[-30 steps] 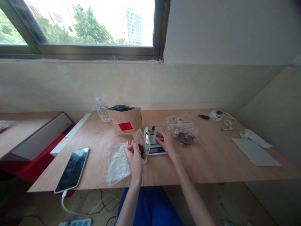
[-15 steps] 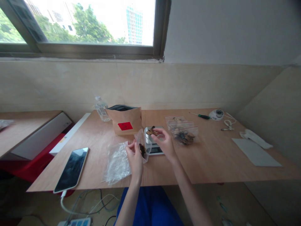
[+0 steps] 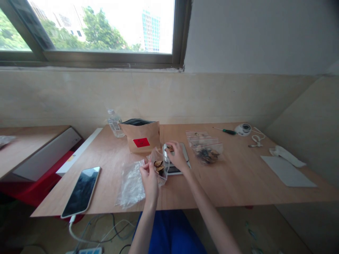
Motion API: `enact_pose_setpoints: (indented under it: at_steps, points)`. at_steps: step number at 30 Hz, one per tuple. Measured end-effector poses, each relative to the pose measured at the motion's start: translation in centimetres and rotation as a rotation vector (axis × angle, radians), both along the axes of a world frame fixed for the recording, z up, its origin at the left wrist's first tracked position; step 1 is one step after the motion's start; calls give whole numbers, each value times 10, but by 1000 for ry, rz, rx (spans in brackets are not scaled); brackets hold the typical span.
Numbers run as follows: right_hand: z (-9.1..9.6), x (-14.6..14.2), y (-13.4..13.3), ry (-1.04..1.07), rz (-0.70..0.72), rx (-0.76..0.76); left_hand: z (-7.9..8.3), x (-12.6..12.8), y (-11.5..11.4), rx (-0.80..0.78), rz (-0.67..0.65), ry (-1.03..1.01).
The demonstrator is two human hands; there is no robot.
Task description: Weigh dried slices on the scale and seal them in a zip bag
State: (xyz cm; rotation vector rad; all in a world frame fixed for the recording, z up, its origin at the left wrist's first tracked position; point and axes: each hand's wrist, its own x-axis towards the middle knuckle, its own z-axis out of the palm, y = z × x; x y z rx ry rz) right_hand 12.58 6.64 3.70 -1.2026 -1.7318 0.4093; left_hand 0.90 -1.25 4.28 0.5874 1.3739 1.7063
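My left hand (image 3: 148,175) grips a small clear plastic bag (image 3: 159,165) with brown dried pieces inside, holding it upright just left of a small digital scale (image 3: 182,155). My right hand (image 3: 177,156) lies over the scale's left side, fingers curled on a brown piece at the platform's far edge. Right of the scale lie filled clear bags (image 3: 205,146) of dark dried pieces. An open brown paper bag (image 3: 141,137) with a red label stands behind the scale.
Empty crumpled clear bags (image 3: 131,183) lie left of my left hand. A phone (image 3: 81,190) on a cable lies near the table's left edge. A water bottle (image 3: 114,122), screwdriver (image 3: 226,131), small white device (image 3: 243,128) and white paper (image 3: 287,171) sit further out.
My right hand lifted brown pieces off the scale, dropped them into the bag held by my left hand, and has come back over the scale's left side. More pieces now show in the bag.
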Motion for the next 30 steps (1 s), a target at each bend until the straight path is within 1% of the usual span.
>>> enact_pose_setpoints:
  at_steps: [2,4,6,8,12,17,24,27,30]
  points:
    - [-17,6,19,-183,-97,-79,2,-1,-1,-23,-3,-10]
    - [-29,9,32,-329,-145,-133,4,-1,-2,-28,-6,-17]
    - [-36,12,40,-415,-160,-147,5,-1,-2,-29,-5,-24]
    - [-38,15,44,-449,-165,-143,6,0,-3,-36,-5,-30]
    - [-42,24,47,-408,-165,-119,4,0,-3,-50,-6,-26]
    - [-50,35,46,-320,-112,-81,-1,0,-2,-27,-5,-17]
    - [-49,54,47,-291,-79,-105,-3,1,-2,-19,-11,-51]
    - [-49,62,50,-287,-38,-118,-2,0,-2,-19,-12,-52]
    - [-52,67,54,-211,-36,-125,-1,0,-3,-29,-11,-47]
